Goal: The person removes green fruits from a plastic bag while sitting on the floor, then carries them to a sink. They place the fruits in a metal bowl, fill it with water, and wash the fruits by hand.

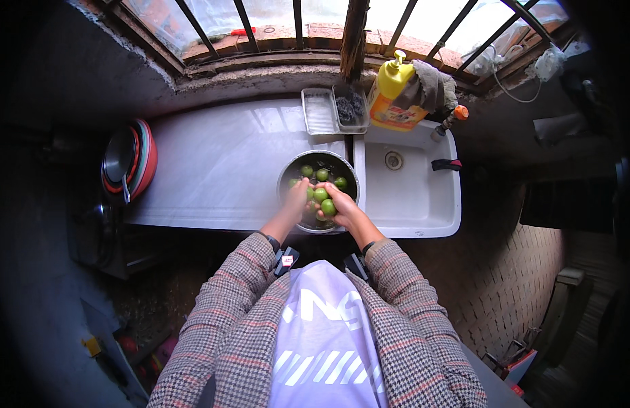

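Note:
A round metal bowl (283, 173) stands at the counter's front edge, beside the sink, with water and several green round fruits (322, 175) in it. Over the bowl, my left hand (296, 200) and my right hand (344, 205) are cupped close together around several of the fruits. Two green fruits (327, 207) rest against the fingers of my right hand. My left hand is slightly blurred, with its fingers curled at a fruit between the hands. The undersides of both hands are partly hidden.
The white sink (409, 191) lies right of the bowl, its tap (445, 125) at the back corner. Behind stand a yellow pump bottle (391, 97) with a grey cloth (426, 87) and plastic trays (317, 112) with a dark scourer. Nested basins (148, 163) stand at the counter's left end.

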{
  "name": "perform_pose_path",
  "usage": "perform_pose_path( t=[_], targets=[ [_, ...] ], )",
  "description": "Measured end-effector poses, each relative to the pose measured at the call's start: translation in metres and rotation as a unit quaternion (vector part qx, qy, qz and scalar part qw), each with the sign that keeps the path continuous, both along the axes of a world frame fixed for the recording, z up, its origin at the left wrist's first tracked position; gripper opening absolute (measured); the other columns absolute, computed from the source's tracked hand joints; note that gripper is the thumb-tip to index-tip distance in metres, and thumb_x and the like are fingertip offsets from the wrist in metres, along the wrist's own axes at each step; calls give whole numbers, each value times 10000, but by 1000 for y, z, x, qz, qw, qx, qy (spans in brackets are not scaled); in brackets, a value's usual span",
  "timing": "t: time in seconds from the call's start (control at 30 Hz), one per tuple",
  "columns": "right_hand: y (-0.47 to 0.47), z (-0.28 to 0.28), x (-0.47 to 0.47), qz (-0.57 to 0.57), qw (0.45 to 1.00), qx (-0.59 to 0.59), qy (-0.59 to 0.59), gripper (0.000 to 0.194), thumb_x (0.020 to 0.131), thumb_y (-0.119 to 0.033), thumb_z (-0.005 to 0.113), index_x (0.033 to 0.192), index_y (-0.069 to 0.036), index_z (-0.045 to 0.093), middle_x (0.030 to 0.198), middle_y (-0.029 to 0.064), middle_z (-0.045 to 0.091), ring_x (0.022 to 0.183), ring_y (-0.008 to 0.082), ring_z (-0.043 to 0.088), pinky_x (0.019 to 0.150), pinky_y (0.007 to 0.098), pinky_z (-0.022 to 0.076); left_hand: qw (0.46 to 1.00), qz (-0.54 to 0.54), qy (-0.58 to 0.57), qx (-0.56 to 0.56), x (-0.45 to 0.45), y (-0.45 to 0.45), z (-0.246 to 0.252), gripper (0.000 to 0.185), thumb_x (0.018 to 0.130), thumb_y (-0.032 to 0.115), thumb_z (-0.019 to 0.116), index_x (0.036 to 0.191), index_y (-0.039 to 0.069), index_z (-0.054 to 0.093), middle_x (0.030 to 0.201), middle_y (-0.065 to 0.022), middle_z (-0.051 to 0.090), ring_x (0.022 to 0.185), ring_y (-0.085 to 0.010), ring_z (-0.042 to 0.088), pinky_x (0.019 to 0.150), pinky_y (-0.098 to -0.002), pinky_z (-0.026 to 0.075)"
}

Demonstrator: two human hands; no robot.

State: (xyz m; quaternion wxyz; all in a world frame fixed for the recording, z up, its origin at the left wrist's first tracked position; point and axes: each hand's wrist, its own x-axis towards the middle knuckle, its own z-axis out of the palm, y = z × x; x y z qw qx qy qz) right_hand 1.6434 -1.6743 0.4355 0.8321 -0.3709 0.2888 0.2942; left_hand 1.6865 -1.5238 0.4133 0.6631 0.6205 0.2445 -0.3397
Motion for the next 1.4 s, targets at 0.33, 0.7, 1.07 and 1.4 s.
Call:
perform_pose_path(
  t=[0.33,0.7,1.07,1.4],
  targets=[
    [4,-16,6,98,975,-198,-3,472,998,-538,410,993,-102,589,710,21,603,523,116,557,419,229,414,992,-73,44,-97,-5,11,6,334,1006,274,455,1330,207,499,1036,-22,575,826,-120,539,700,-279,445],
    [16,0,7,-19,998,-46,-24,260,1003,-291,503,1197,-119,532,1064,69,582,860,165,601,652,284,505,982,-113,-83,123,8,15,20,425,875,540,641,955,122,641,789,12,605,703,-85,558,554,-237,461],
    [-12,-36,27,201,834,-509,-67,438,994,-391,449,818,-54,666,759,117,655,715,220,642,637,355,491,998,30,23,40,16,16,-21,354,970,428,545,1129,114,504,975,-46,545,817,-150,560,690,-307,537],
    [2,-48,34,173,653,-690,-258,366,943,-288,554,1241,-77,530,1203,175,539,1080,396,538,937,456,452,971,6,-120,204,-10,15,-34,702,835,136,651,1444,64,310,1377,-170,457,1277,-281,453,1047,-411,397]
  ],
)
